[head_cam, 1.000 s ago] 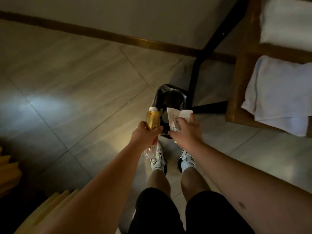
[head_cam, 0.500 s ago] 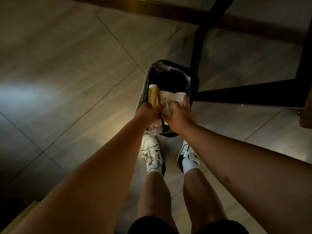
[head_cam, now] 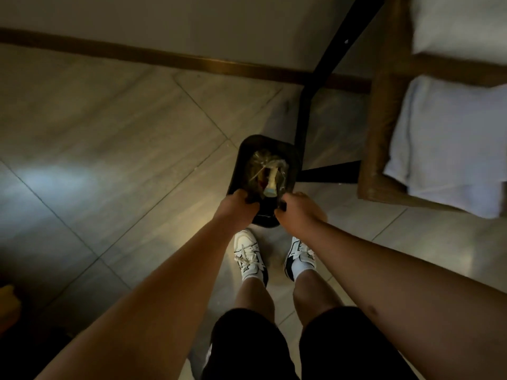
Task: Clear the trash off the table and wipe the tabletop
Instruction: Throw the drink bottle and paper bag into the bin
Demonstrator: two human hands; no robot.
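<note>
- Head view: a black trash bin (head_cam: 247,157) stands on the tiled floor (head_cam: 123,127), just ahead of the person's white sneakers (head_cam: 251,256)
- Inside the bin lies a plastic bottle (head_cam: 270,179), cap end toward the near side, on top of crumpled clear and yellowish wrapping; a bit of red shows to its left
- The left hand (head_cam: 237,205) sits at the near left rim of the bin, fingers curled over the edge and gripping it or the liner there; which of the two cannot be told in the dim light
- The right hand (head_cam: 297,212) sits at the near right rim, fingers bent down around the edge in the same way, thumb toward the bin's middle
- Both forearms reach forward from the bottom of the view, with black shorts (head_cam: 274,346) and bare legs between them
- A black metal table leg (head_cam: 310,105) rises just to the right of the bin, its foot bar running right along the floor
- At the far right the wooden table (head_cam: 384,119) edge shows, with a pale folded cloth (head_cam: 450,149) lying on it and hanging over the near corner
- A brown skirting board (head_cam: 137,54) runs along the far wall
</note>
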